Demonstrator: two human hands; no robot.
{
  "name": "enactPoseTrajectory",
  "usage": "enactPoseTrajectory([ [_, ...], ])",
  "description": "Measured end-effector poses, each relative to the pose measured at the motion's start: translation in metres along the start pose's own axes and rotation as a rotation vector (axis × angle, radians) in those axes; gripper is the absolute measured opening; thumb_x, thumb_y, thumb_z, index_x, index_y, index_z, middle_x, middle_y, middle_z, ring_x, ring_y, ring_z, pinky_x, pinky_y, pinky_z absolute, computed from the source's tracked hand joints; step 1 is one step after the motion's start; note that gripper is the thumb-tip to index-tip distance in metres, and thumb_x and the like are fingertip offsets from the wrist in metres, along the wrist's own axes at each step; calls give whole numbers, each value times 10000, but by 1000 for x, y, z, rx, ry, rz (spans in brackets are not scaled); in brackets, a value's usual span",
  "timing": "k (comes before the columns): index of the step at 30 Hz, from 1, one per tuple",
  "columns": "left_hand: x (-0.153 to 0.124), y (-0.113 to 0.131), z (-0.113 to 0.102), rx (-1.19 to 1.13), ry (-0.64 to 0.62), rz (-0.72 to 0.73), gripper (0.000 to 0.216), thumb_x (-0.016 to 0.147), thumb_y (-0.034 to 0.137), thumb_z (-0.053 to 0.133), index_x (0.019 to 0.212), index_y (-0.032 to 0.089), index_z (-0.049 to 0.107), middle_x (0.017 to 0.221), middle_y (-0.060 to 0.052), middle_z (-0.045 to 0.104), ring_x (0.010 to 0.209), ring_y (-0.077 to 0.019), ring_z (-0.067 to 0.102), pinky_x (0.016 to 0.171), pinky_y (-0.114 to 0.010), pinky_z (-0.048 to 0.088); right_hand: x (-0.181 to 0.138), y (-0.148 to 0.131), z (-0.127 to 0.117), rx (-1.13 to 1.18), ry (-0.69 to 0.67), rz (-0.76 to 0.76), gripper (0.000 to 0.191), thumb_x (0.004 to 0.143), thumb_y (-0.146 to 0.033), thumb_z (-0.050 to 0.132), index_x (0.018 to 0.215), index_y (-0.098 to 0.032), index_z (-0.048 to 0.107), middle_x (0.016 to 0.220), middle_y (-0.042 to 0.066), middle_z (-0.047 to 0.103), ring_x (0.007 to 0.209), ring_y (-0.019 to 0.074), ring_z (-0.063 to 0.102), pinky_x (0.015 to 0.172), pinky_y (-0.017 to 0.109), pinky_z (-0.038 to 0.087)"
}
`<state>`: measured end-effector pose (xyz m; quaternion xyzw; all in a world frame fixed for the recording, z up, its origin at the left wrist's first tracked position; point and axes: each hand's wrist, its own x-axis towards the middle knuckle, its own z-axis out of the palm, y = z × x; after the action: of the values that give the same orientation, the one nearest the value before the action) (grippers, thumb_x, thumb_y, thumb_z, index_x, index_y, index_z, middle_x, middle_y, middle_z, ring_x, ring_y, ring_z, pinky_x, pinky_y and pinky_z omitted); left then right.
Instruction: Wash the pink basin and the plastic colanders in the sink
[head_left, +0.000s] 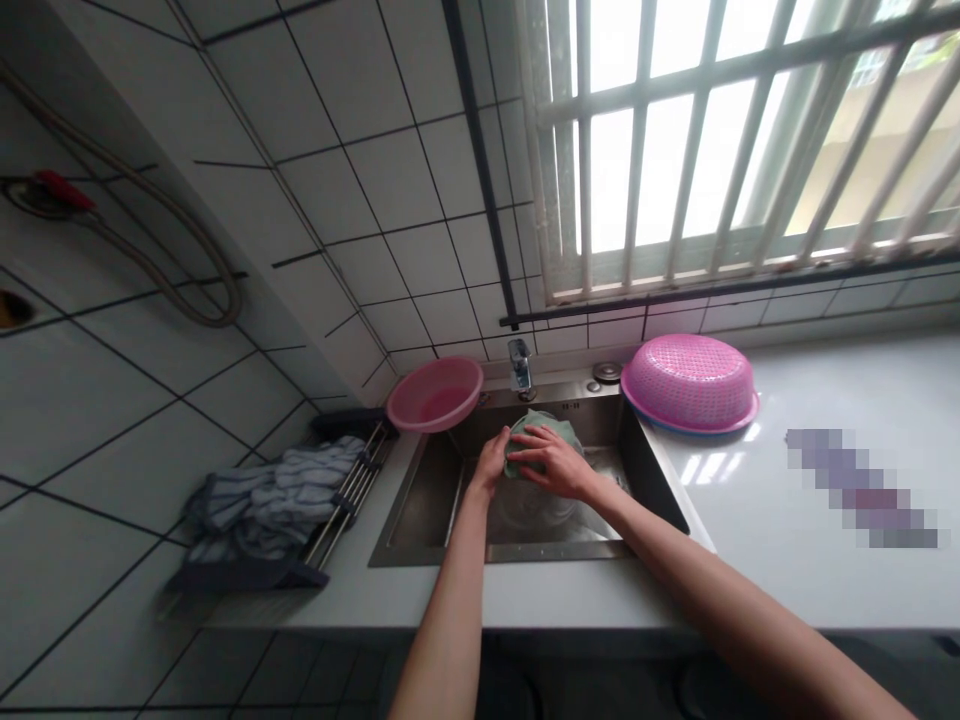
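Both my hands are over the steel sink (420, 500). My right hand (551, 462) presses a green cloth (553, 425) with fingers stretched flat over it, above what looks like a clear glass bowl or lid (536, 512) in the basin. My left hand (491, 468) curls around the left side of the cloth and grips it. The tap (519, 365) stands just behind the cloth.
A pink basin (436, 393) rests on the sink's back left corner. An upturned pink colander (690, 383) sits on the white counter (825, 560) to the right. A rack with striped cloths (274, 495) lies left of the sink. Barred window behind.
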<state>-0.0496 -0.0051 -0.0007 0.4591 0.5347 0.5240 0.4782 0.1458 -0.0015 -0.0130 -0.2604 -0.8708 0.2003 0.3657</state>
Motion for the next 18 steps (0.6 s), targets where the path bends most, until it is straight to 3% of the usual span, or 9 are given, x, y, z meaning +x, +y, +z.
enactPoseTrajectory([
  [2,-1,-1,0,-4,-14,-40,528,871,636,753,942,113,778,888,-97,800,746,-169,703,676,-235,520,-2,7,-6,52,7,46,372,977,-364,708,1346,-343,750,1539,56,618,1492,308,509,1265,557,373],
  [6,-3,-2,3,10,-85,-164,581,945,667,634,1031,105,755,710,-88,753,561,-177,658,564,-274,516,-11,39,-28,207,111,326,424,1033,-438,600,1405,-269,713,1459,102,679,1390,290,617,1203,513,460],
  [8,-2,-2,3,18,-81,-166,593,961,668,603,1058,101,749,684,-91,745,543,-182,654,553,-282,520,-13,44,-32,224,141,383,420,1051,-424,553,1401,-260,717,1444,106,689,1376,286,630,1193,509,471],
  [11,0,-4,2,-3,-59,-120,569,941,660,632,1044,114,757,748,-93,768,588,-181,667,593,-287,529,-9,26,-22,123,131,266,381,1035,-382,591,1376,-298,737,1501,87,647,1445,299,565,1235,543,418],
  [15,2,-6,3,-9,11,42,498,850,621,763,951,134,785,1008,-107,809,907,-211,724,830,-291,540,-2,-3,-6,-2,14,39,364,962,-317,713,1316,-384,763,1534,25,622,1517,324,473,1279,608,329],
  [18,-1,-6,4,-34,-66,13,552,819,664,773,967,133,777,977,-103,801,879,-218,715,816,-308,533,-3,5,-14,40,58,83,373,955,-360,724,1325,-336,763,1520,56,634,1474,305,526,1252,547,399],
])
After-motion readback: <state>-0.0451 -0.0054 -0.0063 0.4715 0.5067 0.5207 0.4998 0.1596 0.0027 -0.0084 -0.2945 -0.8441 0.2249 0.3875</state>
